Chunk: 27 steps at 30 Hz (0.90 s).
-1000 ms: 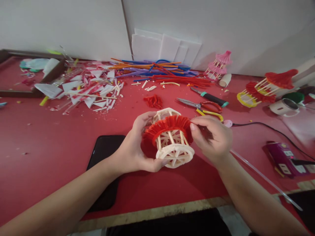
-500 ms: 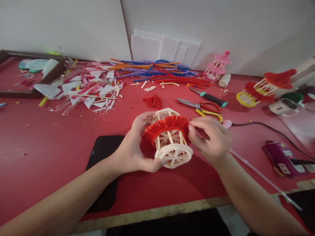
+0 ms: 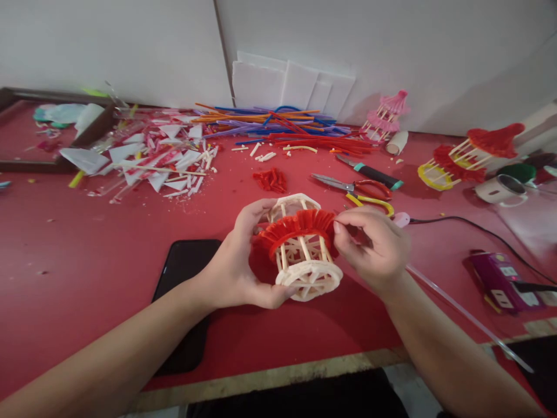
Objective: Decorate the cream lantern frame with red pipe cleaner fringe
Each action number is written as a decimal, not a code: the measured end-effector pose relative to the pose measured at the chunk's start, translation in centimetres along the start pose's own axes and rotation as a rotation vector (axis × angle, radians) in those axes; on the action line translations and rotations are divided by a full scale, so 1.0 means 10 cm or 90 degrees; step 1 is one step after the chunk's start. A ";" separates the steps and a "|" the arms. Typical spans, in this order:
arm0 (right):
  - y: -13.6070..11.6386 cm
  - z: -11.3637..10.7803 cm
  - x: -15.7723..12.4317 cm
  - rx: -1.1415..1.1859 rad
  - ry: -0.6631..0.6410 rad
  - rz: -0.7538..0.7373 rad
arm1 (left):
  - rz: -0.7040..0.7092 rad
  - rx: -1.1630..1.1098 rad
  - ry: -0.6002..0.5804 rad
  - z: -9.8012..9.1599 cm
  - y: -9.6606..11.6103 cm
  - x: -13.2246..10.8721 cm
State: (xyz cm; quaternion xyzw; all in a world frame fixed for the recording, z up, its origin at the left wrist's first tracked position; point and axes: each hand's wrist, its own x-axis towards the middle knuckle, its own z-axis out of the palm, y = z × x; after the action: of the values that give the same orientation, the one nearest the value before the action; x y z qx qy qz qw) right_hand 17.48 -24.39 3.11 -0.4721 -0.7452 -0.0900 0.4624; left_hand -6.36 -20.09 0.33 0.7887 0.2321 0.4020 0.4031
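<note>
A small round carousel-like frame [image 3: 309, 280] of cream fuzzy rods and sticks lies tilted in front of me. Round its middle runs a red fuzzy frill [image 3: 300, 225] of short pieces set side by side. My left hand [image 3: 243, 261] holds the frame from the left, its thumb on the near cream ring and its fingers at the far one. At the frill's right edge, the thumb and forefinger of my right hand [image 3: 374, 247] are pinched together on a red piece. The right hand's other fingers are curled.
Beyond the frame lie short red pieces [image 3: 270, 180], pliers [image 3: 352, 186], a cutter [image 3: 375, 176] and coloured pipe cleaners [image 3: 261, 119]. A black phone [image 3: 185, 337] is by my left forearm. Finished models [image 3: 472, 154], a metal cup [image 3: 500, 190] and a purple power strip [image 3: 505, 281] stand right.
The cream frame has turned and dipped slightly in my left hand, its near ring now a little lower. My right hand stays pinched at the frill's right edge.
</note>
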 end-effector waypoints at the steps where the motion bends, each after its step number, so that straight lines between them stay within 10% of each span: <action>1: 0.00 0.00 0.00 0.002 0.006 -0.018 | 0.001 -0.001 0.001 0.00 0.00 0.00; 27: -0.03 -0.01 0.00 0.060 -0.017 0.022 | 0.055 0.009 0.001 0.03 -0.01 0.02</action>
State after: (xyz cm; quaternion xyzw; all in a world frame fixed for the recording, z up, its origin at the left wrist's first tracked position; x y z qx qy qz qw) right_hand 17.31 -24.62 3.28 -0.4639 -0.7464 -0.0399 0.4755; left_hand -6.02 -20.01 0.24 0.8005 0.2013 0.4182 0.3792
